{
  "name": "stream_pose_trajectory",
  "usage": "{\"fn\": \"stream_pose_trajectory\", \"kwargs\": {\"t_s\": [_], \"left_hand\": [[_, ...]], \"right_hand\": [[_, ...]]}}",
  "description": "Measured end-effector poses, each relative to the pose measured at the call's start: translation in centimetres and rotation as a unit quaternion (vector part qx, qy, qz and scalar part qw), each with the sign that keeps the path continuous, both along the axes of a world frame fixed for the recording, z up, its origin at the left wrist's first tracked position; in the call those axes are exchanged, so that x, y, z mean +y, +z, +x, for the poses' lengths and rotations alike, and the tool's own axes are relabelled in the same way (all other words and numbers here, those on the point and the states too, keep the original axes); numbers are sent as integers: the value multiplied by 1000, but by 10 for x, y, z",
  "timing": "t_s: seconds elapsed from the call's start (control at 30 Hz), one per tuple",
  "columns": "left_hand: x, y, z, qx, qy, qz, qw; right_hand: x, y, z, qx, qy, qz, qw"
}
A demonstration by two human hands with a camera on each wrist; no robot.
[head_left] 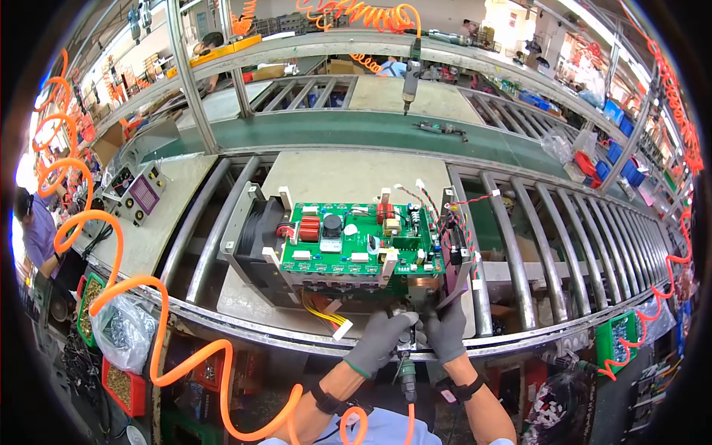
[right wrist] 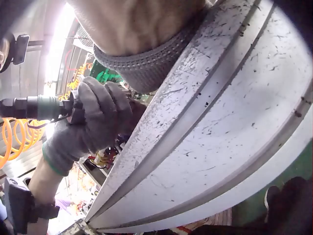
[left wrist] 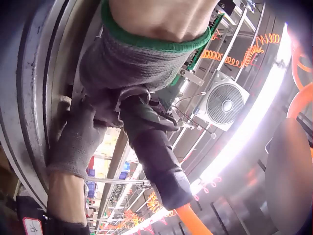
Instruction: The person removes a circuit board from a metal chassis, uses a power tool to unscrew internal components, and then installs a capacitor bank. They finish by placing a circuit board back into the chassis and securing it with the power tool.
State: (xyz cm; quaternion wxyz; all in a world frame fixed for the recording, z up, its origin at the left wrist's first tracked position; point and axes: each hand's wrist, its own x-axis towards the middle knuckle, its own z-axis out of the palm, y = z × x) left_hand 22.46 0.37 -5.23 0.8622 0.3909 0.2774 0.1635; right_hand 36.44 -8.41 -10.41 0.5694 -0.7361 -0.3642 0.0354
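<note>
My gloved left hand (head_left: 382,340) grips an air screwdriver (head_left: 406,377) at the front edge of the bench. The tool's dark body (left wrist: 159,152) points back toward me, with an orange hose at its end. Close beside it is my gloved right hand (head_left: 447,334), by the lower right corner of the chassis; its fingertips are hidden, so I cannot tell what they hold. The open chassis (head_left: 256,248) carries a green circuit board (head_left: 352,261) on top. A black fan panel with a purple face (head_left: 456,278) stands at its right end. Yellow wires with a white connector (head_left: 343,328) hang at the front.
Metal rollers (head_left: 545,245) run off to the right. A second air screwdriver (head_left: 410,81) hangs above the green belt (head_left: 297,132). Orange coiled hose (head_left: 159,297) loops past on the left. Parts bins stand low at left, one red (head_left: 124,387), and a green bin (head_left: 617,343) at right.
</note>
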Motion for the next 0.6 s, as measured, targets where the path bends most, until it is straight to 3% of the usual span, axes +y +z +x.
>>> {"fn": "stream_pose_trajectory", "kwargs": {"t_s": [0.23,0.33,0.6], "left_hand": [[16,-7,-6,48,-67,26,996],[13,3,-13,4,-43,-21,999],[26,11,-14,49,-73,-77,993]], "right_hand": [[1,4,-4,12,-22,9,1000],[1,5,-3,-18,-29,9,999],[1,7,-5,-30,-26,22,999]]}}
